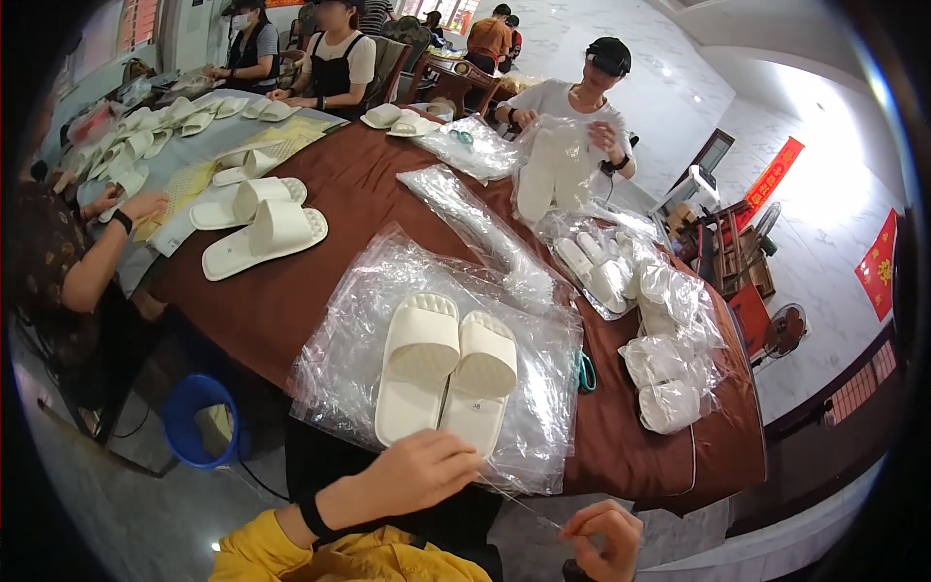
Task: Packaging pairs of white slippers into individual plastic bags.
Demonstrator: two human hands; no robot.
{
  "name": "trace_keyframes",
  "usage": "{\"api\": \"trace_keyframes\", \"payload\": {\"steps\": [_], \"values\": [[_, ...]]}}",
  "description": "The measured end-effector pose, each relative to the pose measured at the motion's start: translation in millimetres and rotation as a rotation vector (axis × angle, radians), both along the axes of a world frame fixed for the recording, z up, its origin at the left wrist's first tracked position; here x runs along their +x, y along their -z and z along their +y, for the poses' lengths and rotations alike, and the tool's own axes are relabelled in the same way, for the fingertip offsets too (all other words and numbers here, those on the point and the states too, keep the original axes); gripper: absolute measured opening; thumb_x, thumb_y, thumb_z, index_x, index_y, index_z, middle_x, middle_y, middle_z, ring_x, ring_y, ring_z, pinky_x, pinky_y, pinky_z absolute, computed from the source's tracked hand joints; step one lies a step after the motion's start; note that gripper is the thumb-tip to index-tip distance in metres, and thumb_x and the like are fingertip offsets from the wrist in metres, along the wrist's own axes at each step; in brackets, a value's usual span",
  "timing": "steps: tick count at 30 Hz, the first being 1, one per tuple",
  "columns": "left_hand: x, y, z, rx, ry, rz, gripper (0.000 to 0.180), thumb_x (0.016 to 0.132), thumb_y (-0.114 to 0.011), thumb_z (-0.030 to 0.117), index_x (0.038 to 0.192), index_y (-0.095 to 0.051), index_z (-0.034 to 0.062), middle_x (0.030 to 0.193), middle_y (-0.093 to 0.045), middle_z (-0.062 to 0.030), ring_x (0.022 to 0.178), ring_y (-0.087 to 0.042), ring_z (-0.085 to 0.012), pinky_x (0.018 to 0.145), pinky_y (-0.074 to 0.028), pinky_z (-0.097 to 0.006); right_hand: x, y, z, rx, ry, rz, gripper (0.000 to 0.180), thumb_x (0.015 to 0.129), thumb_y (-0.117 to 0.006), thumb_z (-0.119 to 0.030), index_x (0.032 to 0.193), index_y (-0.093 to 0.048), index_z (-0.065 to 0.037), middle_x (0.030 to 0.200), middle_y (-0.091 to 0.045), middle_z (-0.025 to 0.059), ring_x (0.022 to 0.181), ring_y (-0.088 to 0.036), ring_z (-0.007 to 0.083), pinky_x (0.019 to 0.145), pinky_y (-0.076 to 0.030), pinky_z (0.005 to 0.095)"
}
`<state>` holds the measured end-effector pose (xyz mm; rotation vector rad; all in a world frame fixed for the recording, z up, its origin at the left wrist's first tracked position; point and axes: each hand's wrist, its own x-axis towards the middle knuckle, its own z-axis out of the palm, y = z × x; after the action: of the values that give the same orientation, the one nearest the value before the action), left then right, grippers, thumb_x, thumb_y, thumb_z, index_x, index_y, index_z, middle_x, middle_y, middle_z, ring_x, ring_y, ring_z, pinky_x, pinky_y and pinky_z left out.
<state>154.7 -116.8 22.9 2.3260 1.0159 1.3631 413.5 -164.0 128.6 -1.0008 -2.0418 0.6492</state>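
Observation:
A pair of cream slippers point(448, 373) lies side by side, soles down, on a stack of clear plastic bags point(339, 369) at the table's near edge. My left hand point(419, 472) is at the heel end of the slippers, its fingers bent and pressed together. From its fingertips a thin pale thread point(524, 504) runs down to the right. Lower right, my right hand point(603, 538) pinches the thread's other end between thumb and fingers, away from the table. Scissors with teal handles point(586, 372) rest beside the bags, partly covered.
Bagged slippers point(669, 378) line the right side of the brown-covered table point(359, 175). Loose slippers point(260, 228) are at the left. Opposite, a person point(577, 116) handles slippers in a clear bag. Other people sit at the left, and a blue bin point(199, 422) stands on the floor.

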Motion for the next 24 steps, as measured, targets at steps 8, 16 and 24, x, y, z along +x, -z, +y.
{"api": "trace_keyframes", "payload": {"steps": [8,16,24], "values": [[-12.3,-9.3,-13.8,0.071,0.000,-0.045,0.016,0.080,-0.077,0.012,0.089,-0.065,0.0074,0.088,-0.061,-0.0040,0.080,-0.062,-0.0230,0.070,-0.052,-0.033,17.0,28.0,23.2,0.196,0.234,-0.381,0.028,0.071,-0.076,0.003,0.098,-0.069,-0.003,0.095,-0.064,0.0099,0.068,-0.062,0.0205,0.062,-0.050,0.0305],[-7.6,-39.8,-31.3,0.327,-0.227,0.150,0.017,0.083,-0.074,0.022,0.086,-0.061,0.0116,0.086,-0.056,0.0007,0.079,-0.058,-0.0147,0.071,-0.050,-0.028,-38.1,7.5,1.1,0.514,0.086,-0.316,0.031,0.089,-0.070,-0.010,0.118,-0.066,0.001,0.114,-0.068,0.0166,0.091,-0.069,0.0307,0.074,-0.055,0.0343],[-29.5,-47.1,-47.4,0.294,-0.219,0.207,0.017,0.084,-0.073,0.025,0.088,-0.065,0.0111,0.088,-0.059,0.0002,0.078,-0.059,-0.0159,0.069,-0.049,-0.027,-52.8,29.9,23.2,0.380,-0.158,-0.263,0.027,0.073,-0.071,0.004,0.099,-0.073,-0.002,0.088,-0.069,0.0087,0.072,-0.068,0.0214,0.061,-0.056,0.0294]]}}
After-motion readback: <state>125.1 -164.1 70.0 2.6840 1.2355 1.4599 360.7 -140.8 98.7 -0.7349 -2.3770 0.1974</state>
